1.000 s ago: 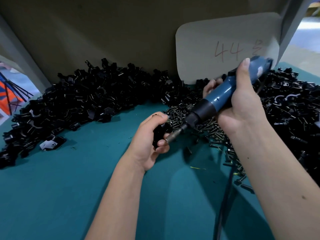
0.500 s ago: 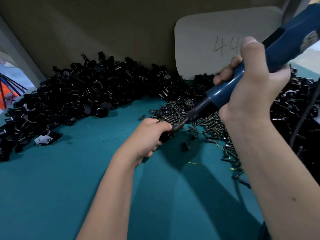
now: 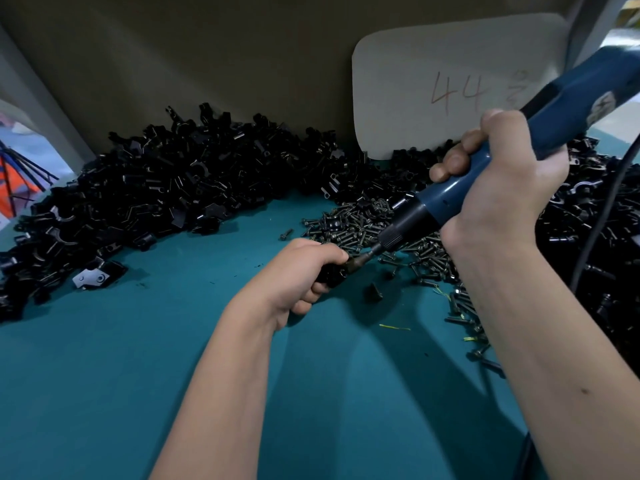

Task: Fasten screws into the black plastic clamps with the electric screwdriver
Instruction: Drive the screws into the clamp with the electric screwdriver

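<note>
A small black plastic clamp (image 3: 331, 273) sits low over the teal table mat (image 3: 121, 375), near the middle of the scene, gripped in the left hand (image 3: 294, 275) with the fingers curled tight around it so only its right end shows. The bit of the blue, black-nosed electric screwdriver (image 3: 485, 188) meets that exposed end, the tool slanting up to the far right, where the right hand (image 3: 498, 192) wraps its barrel, fingers curled close together and thumb on top. Just beyond the bit lies a loose heap of dark metal screws (image 3: 363, 223), trailing down the right side. A long bank of black plastic clamps (image 3: 156, 192) rims the far edge from left to right, against a brown backboard bearing a pale card marked "44" (image 3: 450, 84). The screwdriver's black cord (image 3: 602, 209) hangs at the right. Bare mat spreads across the near and left side, around both forearms.
</note>
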A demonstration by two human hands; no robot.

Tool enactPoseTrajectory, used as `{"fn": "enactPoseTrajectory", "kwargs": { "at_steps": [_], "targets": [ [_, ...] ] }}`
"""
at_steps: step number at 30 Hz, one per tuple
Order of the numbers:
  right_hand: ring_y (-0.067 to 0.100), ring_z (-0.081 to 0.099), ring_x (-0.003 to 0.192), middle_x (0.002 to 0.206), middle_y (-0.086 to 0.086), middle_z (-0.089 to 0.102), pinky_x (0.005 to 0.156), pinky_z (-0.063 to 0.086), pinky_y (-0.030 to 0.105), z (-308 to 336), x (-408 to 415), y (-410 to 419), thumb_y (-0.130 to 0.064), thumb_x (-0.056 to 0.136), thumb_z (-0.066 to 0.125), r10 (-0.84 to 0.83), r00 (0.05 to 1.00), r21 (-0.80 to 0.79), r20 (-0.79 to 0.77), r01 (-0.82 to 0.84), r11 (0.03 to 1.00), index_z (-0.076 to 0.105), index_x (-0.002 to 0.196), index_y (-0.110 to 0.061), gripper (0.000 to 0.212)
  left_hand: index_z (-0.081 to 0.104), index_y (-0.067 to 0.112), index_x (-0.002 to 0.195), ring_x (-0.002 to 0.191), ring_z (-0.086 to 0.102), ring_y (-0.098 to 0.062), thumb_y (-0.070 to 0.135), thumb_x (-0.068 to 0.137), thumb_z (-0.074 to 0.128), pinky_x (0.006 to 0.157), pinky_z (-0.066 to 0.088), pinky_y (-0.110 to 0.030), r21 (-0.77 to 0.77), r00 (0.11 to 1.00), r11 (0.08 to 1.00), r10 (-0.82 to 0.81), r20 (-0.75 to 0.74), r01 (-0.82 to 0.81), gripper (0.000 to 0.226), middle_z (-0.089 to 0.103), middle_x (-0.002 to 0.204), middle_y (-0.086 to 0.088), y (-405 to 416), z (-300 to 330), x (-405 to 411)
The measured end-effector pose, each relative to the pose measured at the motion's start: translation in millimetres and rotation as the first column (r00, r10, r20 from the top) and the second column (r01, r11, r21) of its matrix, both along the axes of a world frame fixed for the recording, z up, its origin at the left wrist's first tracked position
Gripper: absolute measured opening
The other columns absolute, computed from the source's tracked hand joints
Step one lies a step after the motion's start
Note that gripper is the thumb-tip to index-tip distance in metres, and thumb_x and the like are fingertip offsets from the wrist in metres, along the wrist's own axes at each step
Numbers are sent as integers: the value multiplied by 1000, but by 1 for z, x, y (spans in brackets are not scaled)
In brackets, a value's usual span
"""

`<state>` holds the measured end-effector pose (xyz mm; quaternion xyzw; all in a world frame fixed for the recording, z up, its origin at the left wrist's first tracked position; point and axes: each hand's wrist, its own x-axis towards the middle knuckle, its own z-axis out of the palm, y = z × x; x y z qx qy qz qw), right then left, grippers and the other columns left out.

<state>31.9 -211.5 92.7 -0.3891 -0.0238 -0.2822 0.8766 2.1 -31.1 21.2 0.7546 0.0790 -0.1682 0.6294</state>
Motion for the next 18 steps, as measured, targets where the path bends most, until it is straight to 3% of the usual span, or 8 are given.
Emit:
{"fn": "enactPoseTrajectory", "kwargs": {
  "at_steps": [6, 18],
  "targets": [
    [19, 42, 47, 67, 7, 45, 51, 40, 31, 4, 0, 0, 2, 87, 57, -12, 999, -32, 51, 13, 999, 42, 102, -9, 24, 44, 24, 74, 43, 18, -8, 23, 94, 56, 39, 12, -14, -32, 999, 999, 36, -5, -36, 23, 35, 53, 3, -9, -3, 3],
    [19, 42, 44, 64, 6, 45, 50, 40, 30, 3, -3, 5, 2, 90, 57, 12, 996, -42, 92, -8, 999, 41, 98, -9, 21, 45, 21, 72, 41, 17, -7, 21, 97, 58, 35, 13, -13, -147, 999, 988, 36, -17, -38, 27, 35, 56, 0, -1, -4, -1]
  ]
}}
